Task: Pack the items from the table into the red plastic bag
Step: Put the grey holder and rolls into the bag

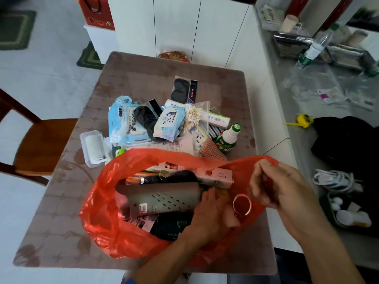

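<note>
The red plastic bag (98, 214) lies open on the brown table (61, 201) near its front edge. Inside it are a grey perforated case (164, 199), a pink box (215, 175), a black packet (172, 226) and a pink ring (242, 204). My left hand (207, 216) reaches into the bag, fingers curled over the grey case's right end. My right hand (283, 187) pinches the bag's right rim and holds it up. Behind the bag lie a wipes pack (170, 121), cotton swabs (192, 117), a green bottle (227, 138), a blue glove pack (125, 121) and a clear box (93, 148).
A wooden chair (41, 144) stands left of the table. On the white counter to the right lie a yellow tape measure (305, 120), a black bag (346, 144), a white cable (336, 179) and a plastic water bottle (315, 46). White cabinets stand behind the table.
</note>
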Action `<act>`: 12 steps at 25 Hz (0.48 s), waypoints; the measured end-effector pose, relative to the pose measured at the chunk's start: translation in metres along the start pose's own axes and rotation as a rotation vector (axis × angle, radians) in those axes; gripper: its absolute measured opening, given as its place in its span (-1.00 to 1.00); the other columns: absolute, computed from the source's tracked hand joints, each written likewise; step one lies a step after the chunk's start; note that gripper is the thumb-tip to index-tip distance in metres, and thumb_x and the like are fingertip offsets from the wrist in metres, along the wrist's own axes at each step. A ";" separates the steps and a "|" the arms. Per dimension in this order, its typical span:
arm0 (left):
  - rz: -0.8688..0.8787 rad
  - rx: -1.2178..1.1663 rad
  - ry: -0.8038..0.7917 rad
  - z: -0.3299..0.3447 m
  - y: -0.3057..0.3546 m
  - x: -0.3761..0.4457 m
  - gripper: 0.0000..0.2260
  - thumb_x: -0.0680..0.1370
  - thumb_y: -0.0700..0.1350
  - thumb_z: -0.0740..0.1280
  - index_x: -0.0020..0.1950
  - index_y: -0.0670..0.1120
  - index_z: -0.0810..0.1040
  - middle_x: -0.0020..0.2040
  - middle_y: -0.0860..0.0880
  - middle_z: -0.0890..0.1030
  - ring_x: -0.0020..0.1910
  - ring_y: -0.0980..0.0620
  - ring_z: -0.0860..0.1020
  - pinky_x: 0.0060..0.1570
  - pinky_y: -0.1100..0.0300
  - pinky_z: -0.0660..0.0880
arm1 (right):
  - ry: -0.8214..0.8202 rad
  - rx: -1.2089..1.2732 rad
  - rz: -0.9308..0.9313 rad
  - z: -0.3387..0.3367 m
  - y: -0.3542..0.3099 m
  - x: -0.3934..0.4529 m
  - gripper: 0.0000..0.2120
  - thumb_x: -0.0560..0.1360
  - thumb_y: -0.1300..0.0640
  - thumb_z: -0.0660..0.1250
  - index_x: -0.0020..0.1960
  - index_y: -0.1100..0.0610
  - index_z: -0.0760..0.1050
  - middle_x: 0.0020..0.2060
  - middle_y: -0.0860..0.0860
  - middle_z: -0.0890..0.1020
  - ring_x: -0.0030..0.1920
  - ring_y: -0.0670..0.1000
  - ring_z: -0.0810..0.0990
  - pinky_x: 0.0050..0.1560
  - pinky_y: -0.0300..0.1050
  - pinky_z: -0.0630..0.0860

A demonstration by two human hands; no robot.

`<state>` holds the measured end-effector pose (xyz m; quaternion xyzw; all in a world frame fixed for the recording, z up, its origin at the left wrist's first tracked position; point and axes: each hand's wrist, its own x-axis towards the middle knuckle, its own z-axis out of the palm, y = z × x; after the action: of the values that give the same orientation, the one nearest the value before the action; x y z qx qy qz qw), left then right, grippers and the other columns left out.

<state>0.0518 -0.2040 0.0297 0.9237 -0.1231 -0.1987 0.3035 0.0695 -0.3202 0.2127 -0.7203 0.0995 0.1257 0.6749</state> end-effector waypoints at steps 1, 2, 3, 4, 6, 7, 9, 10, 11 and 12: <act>0.013 -0.103 0.102 -0.022 0.001 -0.005 -0.32 0.30 0.33 0.39 0.35 0.14 0.32 0.20 -0.07 0.35 0.17 -0.10 0.37 0.09 0.05 0.43 | 0.042 -0.022 -0.032 -0.002 -0.010 -0.003 -0.65 0.60 0.11 0.17 -0.33 0.05 0.53 -0.50 0.14 0.51 -0.55 0.00 0.31 -0.57 -0.31 0.20; 0.021 -0.190 0.220 -0.046 0.001 -0.006 -0.33 0.26 0.36 0.38 0.31 0.17 0.37 0.18 -0.05 0.38 0.14 -0.07 0.38 0.09 0.09 0.42 | 0.088 -0.032 -0.068 -0.003 -0.020 -0.006 -0.65 0.60 0.12 0.18 -0.34 0.06 0.54 -0.51 0.14 0.51 -0.56 -0.02 0.32 -0.59 -0.30 0.20; 0.025 -0.243 0.330 -0.069 -0.003 -0.003 -0.35 0.23 0.37 0.38 0.27 0.20 0.40 0.17 -0.03 0.43 0.14 -0.03 0.40 0.10 0.11 0.42 | 0.124 -0.045 -0.104 -0.004 -0.030 -0.007 -0.65 0.60 0.14 0.19 -0.34 0.07 0.53 -0.52 0.14 0.51 -0.58 -0.04 0.33 -0.59 -0.30 0.20; 0.022 -0.271 0.411 -0.091 -0.008 0.004 -0.37 0.23 0.35 0.40 0.26 0.22 0.42 0.18 0.00 0.49 0.15 -0.02 0.43 0.12 0.10 0.44 | 0.140 -0.070 -0.134 -0.004 -0.037 -0.006 -0.66 0.60 0.14 0.19 -0.33 0.09 0.52 -0.52 0.13 0.52 -0.58 -0.05 0.33 -0.59 -0.30 0.21; 0.015 -0.243 0.480 -0.117 -0.022 0.025 -0.39 0.30 0.21 0.48 0.31 0.19 0.42 0.22 0.00 0.58 0.18 -0.05 0.52 0.15 0.05 0.48 | 0.124 -0.126 -0.154 0.002 -0.041 -0.002 -0.69 0.61 0.13 0.19 -0.29 0.11 0.51 -0.51 0.11 0.54 -0.58 -0.07 0.33 -0.56 -0.28 0.23; 0.019 -0.185 0.481 -0.120 -0.029 0.036 -0.39 0.35 0.11 0.47 0.37 0.15 0.38 0.26 -0.03 0.57 0.21 -0.09 0.53 0.17 0.02 0.47 | 0.103 -0.141 -0.141 0.006 -0.039 0.000 -0.69 0.61 0.12 0.19 -0.28 0.10 0.52 -0.50 0.11 0.55 -0.58 -0.07 0.34 -0.55 -0.27 0.24; 0.006 -0.066 0.398 -0.111 -0.046 0.054 -0.39 0.45 0.01 0.40 0.46 0.10 0.25 0.33 -0.10 0.49 0.24 -0.19 0.49 0.15 -0.05 0.47 | 0.067 -0.159 -0.090 0.015 -0.030 0.001 -0.69 0.61 0.09 0.20 -0.28 0.05 0.55 -0.48 0.12 0.57 -0.56 -0.05 0.36 -0.53 -0.26 0.27; -0.021 -0.057 0.325 -0.102 -0.055 0.060 -0.41 0.49 0.01 0.36 0.48 0.07 0.22 0.33 -0.12 0.48 0.23 -0.21 0.50 0.12 -0.04 0.48 | 0.051 -0.172 -0.073 0.018 -0.024 0.000 -0.70 0.60 0.07 0.21 -0.27 0.03 0.57 -0.46 0.12 0.58 -0.54 -0.02 0.38 -0.52 -0.26 0.28; -0.047 -0.080 0.264 -0.093 -0.063 0.065 -0.45 0.52 0.04 0.34 0.47 0.05 0.25 0.31 -0.13 0.50 0.20 -0.19 0.52 0.09 0.01 0.48 | 0.025 -0.184 -0.067 0.020 -0.020 0.000 -0.73 0.57 0.04 0.23 -0.25 0.02 0.59 -0.44 0.12 0.60 -0.51 0.01 0.41 -0.52 -0.26 0.30; -0.077 -0.081 0.207 -0.084 -0.072 0.068 -0.52 0.55 0.10 0.30 0.43 0.02 0.32 0.27 -0.12 0.55 0.17 -0.16 0.55 0.05 0.06 0.45 | -0.009 -0.195 -0.065 0.020 -0.017 -0.001 -0.76 0.54 0.00 0.24 -0.21 0.00 0.61 -0.41 0.12 0.61 -0.48 0.06 0.43 -0.50 -0.25 0.33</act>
<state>0.1571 -0.1285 0.0277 0.9303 -0.0475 -0.1187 0.3438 0.0733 -0.2988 0.2281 -0.7850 0.0604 0.1159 0.6056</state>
